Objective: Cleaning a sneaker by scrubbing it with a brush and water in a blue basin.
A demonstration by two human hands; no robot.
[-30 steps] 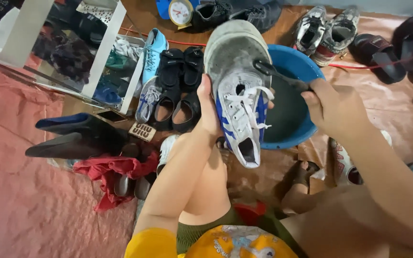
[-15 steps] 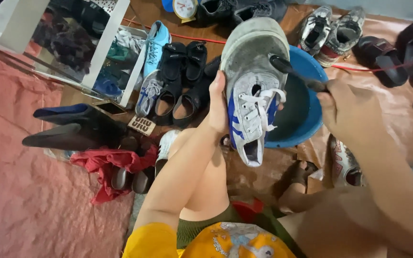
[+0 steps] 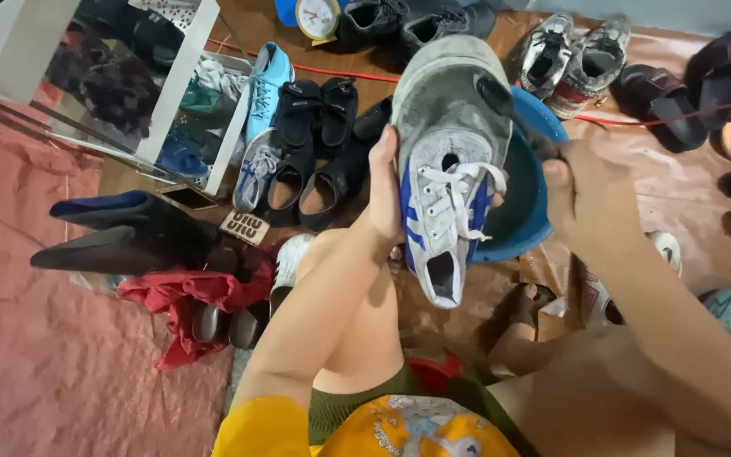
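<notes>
We grip the grey sneaker (image 3: 446, 161) in our left hand (image 3: 387, 190), its long axis running away from us, toe far, heel opening near. Our right hand (image 3: 590, 199), closed around a dark brush handle (image 3: 513, 114), sits just right of it, over the blue basin (image 3: 522, 211).

Head camera, looking steeply down, close in.
It faces the floor past the person's knees; a sneaker (image 3: 450, 182) fills centre frame, a basin (image 3: 522, 216) at 2 o'clock, a white shelf (image 3: 192, 63) at 10 o'clock.
</notes>
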